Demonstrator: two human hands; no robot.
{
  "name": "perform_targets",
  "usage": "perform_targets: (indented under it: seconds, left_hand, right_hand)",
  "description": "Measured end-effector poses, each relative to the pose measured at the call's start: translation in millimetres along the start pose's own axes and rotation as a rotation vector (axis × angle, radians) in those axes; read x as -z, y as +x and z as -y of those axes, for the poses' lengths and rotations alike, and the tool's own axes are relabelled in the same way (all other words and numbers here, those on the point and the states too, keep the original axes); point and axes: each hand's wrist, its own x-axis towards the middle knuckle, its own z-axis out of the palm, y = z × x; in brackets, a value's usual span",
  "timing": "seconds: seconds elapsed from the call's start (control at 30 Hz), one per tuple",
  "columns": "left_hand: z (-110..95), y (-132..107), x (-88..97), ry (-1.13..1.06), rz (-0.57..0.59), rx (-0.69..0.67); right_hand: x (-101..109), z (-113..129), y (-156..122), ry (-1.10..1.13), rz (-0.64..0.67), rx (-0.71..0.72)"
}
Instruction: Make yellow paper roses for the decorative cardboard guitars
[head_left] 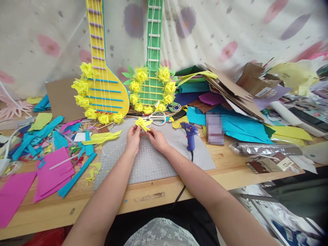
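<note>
Between my hands, above the grey cutting mat (153, 167), is a yellow crepe paper flower (142, 124). My left hand (133, 139) pinches it from the left. The fingers of my right hand (157, 138) are closed on its lower right edge. Just beyond lie white-handled scissors (159, 118). To the right of my hands a blue glue gun (190, 135) rests on the mat, its cord running toward the table's front edge. Yellow crepe strips (102, 137) lie left of my left hand.
A yellow paper lute (110, 92) and a green paper instrument (153, 87), both trimmed with yellow flowers, stand at the back. Magenta sheets (55, 172) and blue scraps cover the left side. Cardboard (237, 94), blue crepe paper (246, 128) and a plastic-wrapped roll (266, 149) crowd the right.
</note>
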Motion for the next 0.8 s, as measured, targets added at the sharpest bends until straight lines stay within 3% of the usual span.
perform_targets:
  seconds: [0.5,0.8]
  left_hand:
    - [-1.4,3.6,0.8,0.008,0.010,0.018]
    - [4.3,5.0,-0.9,-0.013,0.033,-0.042]
  right_hand:
    - [-2.2,3.3,-0.4,-0.038,0.066,-0.012]
    - [-1.6,4.3,1.6,-0.038,0.069,-0.031]
